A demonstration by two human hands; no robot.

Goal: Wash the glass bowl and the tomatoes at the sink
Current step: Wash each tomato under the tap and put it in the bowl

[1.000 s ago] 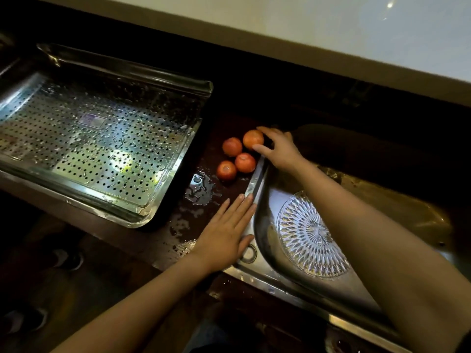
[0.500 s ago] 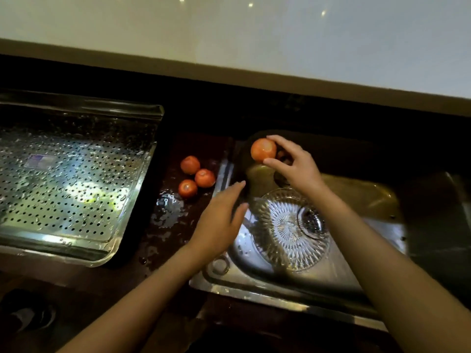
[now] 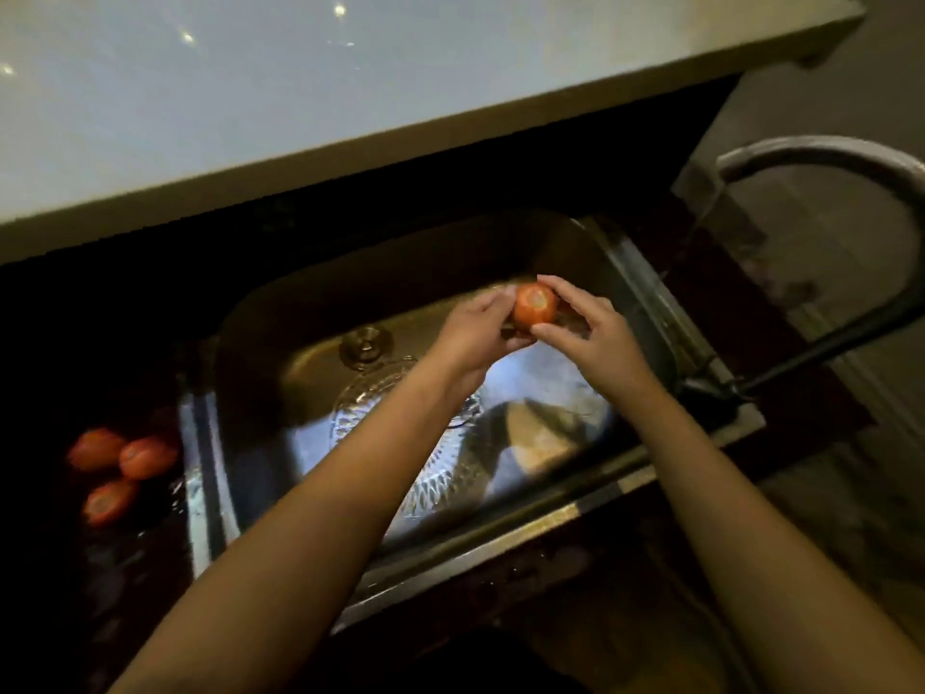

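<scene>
Lying in the sink (image 3: pixel 525 530): glass bowl (image 3: pixel 435 478).

Single view on record: a wide-angle camera worn on the head, facing forward and steeply down, set close above the stainless-steel sink basin (image 3: pixel 550 520). The left forearm (image 3: pixel 300 543) and right forearm (image 3: pixel 751 543) enter from the bottom edge, nearest the lens. The curved grey metal tap (image 3: pixel 826 145) marks the right edge, and the pale flat counter ledge (image 3: pixel 350 82) fills the top. The frame sits tilted.
</scene>
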